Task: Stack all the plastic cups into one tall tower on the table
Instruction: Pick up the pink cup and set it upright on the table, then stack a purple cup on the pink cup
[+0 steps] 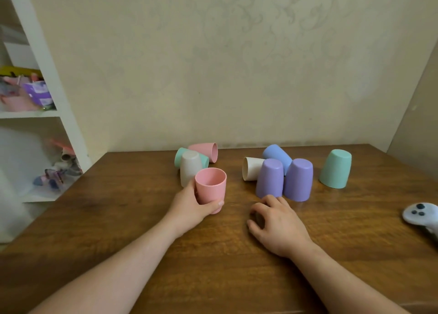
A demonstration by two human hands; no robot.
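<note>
My left hand (189, 209) grips an upright pink cup (210, 188) standing on the wooden table (118, 219). Behind it a beige cup (189, 166) stands upside down, with a mint cup (180, 156) and a second pink cup (205, 150) lying on their sides. My right hand (277, 223) rests palm down on the table, fingers loosely curled, holding nothing. Just beyond it two purple cups (270, 177) (299, 178) stand upside down. Behind those lie a white cup (251, 168) and a blue cup (276, 155). Another mint cup (335, 168) stands upside down at the right.
A white game controller (420, 215) lies at the table's right edge. A white shelf unit (47, 65) with assorted items stands to the left. A wall runs right behind the table's far edge.
</note>
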